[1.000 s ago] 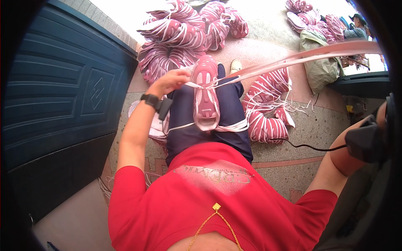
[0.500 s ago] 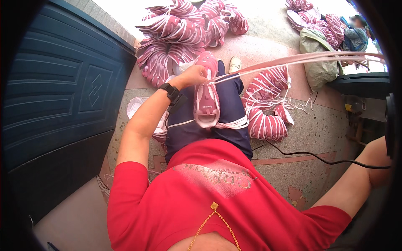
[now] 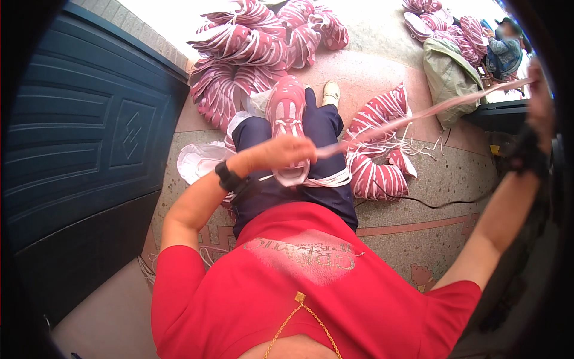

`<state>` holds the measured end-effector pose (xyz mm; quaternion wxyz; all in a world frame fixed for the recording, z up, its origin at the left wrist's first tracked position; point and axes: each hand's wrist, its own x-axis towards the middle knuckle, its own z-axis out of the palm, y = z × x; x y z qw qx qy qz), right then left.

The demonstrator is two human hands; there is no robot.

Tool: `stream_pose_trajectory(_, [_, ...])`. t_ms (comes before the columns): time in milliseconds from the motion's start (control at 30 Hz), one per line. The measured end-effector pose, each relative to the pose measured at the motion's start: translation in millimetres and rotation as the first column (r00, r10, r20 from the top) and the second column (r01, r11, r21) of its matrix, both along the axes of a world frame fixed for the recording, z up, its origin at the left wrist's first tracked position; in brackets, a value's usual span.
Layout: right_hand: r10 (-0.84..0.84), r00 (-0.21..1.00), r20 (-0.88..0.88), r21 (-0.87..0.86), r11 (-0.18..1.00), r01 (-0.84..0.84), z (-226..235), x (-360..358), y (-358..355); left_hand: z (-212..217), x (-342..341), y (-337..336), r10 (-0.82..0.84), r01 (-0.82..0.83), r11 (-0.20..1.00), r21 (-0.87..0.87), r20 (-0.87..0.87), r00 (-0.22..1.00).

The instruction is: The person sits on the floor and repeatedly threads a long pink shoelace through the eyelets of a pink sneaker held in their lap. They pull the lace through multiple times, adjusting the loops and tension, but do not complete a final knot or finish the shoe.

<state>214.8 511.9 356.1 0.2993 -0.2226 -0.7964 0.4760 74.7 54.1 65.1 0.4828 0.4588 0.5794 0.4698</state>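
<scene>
1 pink shoe upper (image 3: 287,100), on the lap (image 3: 327,133). Pale laces (image 3: 443,108), stretched left to right. Left hand (image 3: 280,153): over the upper, gripping laces. Right hand (image 3: 541,103): at right, blurred; grip unclear.

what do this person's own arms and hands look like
The left hand is bare, with a black watch-like wristband; the right hand has a bulkier black device, blurred, at its wrist. Both short sleeves are plain red.
</scene>
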Motion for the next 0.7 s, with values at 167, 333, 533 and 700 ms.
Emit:
stream_pose_trajectory(167, [0.672, 0.618, 0.408, -0.519, 0.728, -0.449, -271, -45, -154, -19, 35, -5, -0.287, 0.267, 0.957, -0.11, -0.474, 0.832])
stream_pose_trajectory(333, [0.784, 0.621, 0.019, -0.973, 0.157, -0.17, -367, -59, -291, -24, 44, 8, -0.349, 0.33, 0.933, -0.145, -0.589, 0.729])
stream_pose_trajectory(533, [0.683, 0.714, 0.15, -0.915, 0.37, -0.162, -361, -42, -294, -24, -14, 19, 0.313, -0.278, 0.945, 0.173, -0.725, 0.614])
stream_pose_trajectory(700, [0.705, 0.674, 0.221, -0.821, 0.507, -0.262, -365, -26, -299, -49, -41, 52, -0.232, -0.209, 0.934, -0.289, -0.938, 0.259])
